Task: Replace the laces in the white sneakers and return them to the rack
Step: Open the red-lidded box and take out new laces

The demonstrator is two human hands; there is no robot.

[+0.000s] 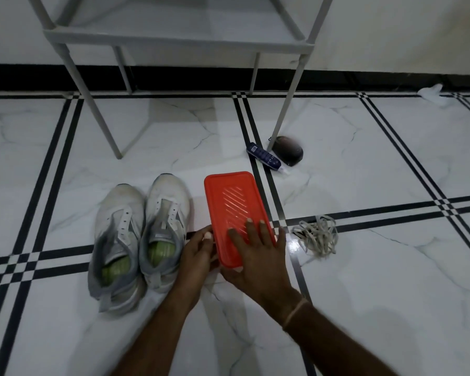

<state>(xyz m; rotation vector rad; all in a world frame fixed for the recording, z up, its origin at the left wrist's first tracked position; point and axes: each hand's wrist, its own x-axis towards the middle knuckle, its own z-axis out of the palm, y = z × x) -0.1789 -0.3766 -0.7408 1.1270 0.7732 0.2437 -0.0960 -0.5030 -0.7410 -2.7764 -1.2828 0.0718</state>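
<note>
Both hands on the red box, sneakers unlaced beside it.

I see the grey metal rack [174, 36] standing against the wall on the marble-tiled floor [364, 267], lowest shelf bare. The two white sneakers [139, 237] sit side by side in front of it, toes toward the rack, eyelets without laces. Just right of them lies the red lidded box [234, 210]. My right hand [255, 256] lies flat and open on its lid; my left hand [198, 253] curls round its near left edge, gripping it. Loose white laces [319, 237] are heaped right of the box. Beyond, by a rack leg: a dark brush [288, 150] touching a small blue tube [263, 157].
</note>
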